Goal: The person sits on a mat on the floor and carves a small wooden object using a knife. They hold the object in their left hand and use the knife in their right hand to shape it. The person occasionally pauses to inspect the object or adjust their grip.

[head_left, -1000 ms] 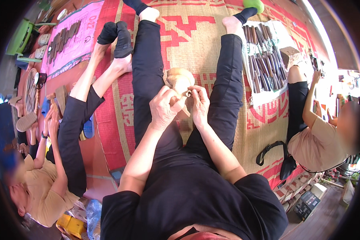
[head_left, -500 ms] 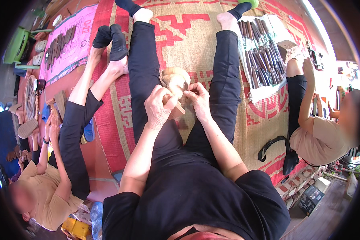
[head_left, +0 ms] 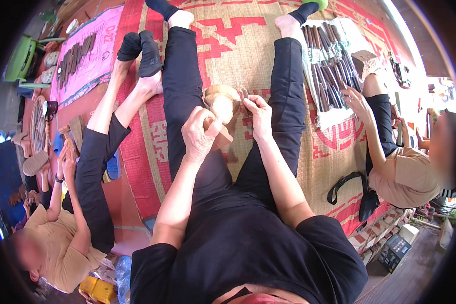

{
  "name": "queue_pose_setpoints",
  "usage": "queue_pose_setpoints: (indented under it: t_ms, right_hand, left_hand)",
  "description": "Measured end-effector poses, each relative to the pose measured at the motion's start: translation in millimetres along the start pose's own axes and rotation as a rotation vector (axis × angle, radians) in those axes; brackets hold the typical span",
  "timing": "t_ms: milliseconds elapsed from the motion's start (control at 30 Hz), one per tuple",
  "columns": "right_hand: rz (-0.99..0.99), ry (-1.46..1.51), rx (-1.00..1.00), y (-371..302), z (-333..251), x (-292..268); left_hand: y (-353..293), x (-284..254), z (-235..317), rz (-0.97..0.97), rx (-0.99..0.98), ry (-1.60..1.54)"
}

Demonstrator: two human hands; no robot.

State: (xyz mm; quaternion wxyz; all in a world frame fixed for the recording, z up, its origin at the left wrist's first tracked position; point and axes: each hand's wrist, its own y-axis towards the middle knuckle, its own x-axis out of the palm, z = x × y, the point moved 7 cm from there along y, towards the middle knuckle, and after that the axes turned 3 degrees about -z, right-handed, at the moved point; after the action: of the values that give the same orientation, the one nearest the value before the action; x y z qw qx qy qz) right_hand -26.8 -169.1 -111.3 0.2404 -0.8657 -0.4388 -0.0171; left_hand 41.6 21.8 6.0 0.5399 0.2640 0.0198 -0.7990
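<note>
Between my thighs is a pale wooden carving (head_left: 222,96), with a broad rounded far end and a squared block at its near end. My left hand (head_left: 200,133) is closed around its narrower middle, and the fingers hide part of it. Just right of the carving, apart from it, my right hand (head_left: 260,115) pinches a small brown piece (head_left: 244,93), thin and curled at the tip. What kind of thing that is I cannot make out.
A red and straw-coloured mat (head_left: 233,55) lies under my legs. To the right, rows of dark-handled carving tools (head_left: 329,71) rest on a pale cloth; a co-worker's hand (head_left: 358,104) reaches beside them. Another person's legs (head_left: 104,167) stretch along my left. A black strap (head_left: 347,181) lies at right.
My right hand has moved away from the carving, slightly right, and the brown piece now shows at its fingertips. The right-hand co-worker's hand has come down toward the tools.
</note>
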Motion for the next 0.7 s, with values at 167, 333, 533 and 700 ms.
queue_pose_setpoints:
  t_ms: [167,333,533,700]
  right_hand:
    - [0.026,0.049,-0.023,10.2,2.1,2.5]
    - [0.026,0.022,-0.058,14.8,1.5,-1.0]
    - [0.023,0.012,-0.054,19.9,4.0,-0.3]
    - [0.052,0.035,-0.007,20.2,9.5,-2.4]
  left_hand:
    - [2.0,1.3,2.1,-0.015,0.010,-0.029]
    - [1.3,1.2,3.9,-0.001,0.027,0.001]
    - [1.7,1.2,4.0,-0.002,0.014,-0.002]
    - [2.6,1.5,5.1,-0.007,0.035,-0.001]
